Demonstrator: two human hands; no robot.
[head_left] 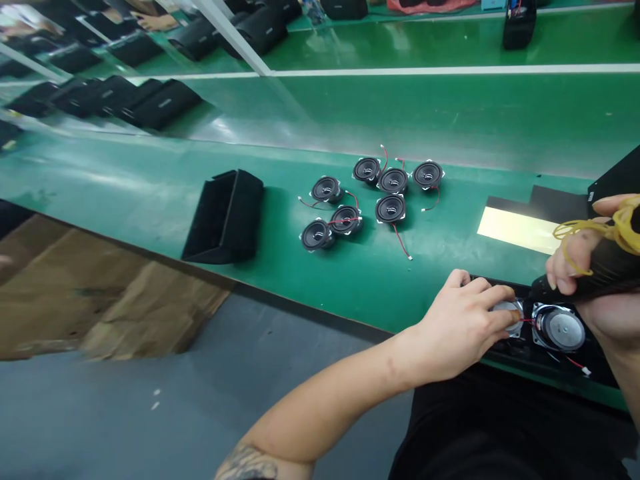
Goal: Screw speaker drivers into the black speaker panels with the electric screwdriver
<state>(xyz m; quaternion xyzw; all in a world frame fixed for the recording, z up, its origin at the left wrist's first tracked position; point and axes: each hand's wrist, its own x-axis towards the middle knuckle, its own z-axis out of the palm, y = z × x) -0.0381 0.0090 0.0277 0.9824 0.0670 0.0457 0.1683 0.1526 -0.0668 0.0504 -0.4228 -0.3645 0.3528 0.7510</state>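
Close to the table's front edge, a long black speaker housing (525, 347) carries two speaker drivers, magnet side up. My left hand (475, 313) curls over the left speaker driver (515, 317), pressing it with thumb and fingers and covering much of it. Beside it, the right speaker driver (564, 330) shows its round silver back and a red wire ending in a white plug. My right hand (590, 273) is wrapped round a black electric screwdriver (613, 267) with yellow bands about it. The tool's nose points left, above the gap between the two drivers; its tip is hard to make out.
Several speaker drivers (391, 209) with red wires lie cone up at mid-table. An open black box (225, 217) stands left of them. A yellow sheet (517, 229) and dark strips lie at right. Black speakers (160, 103) line the back left; flattened cardboard (100, 293) is below.
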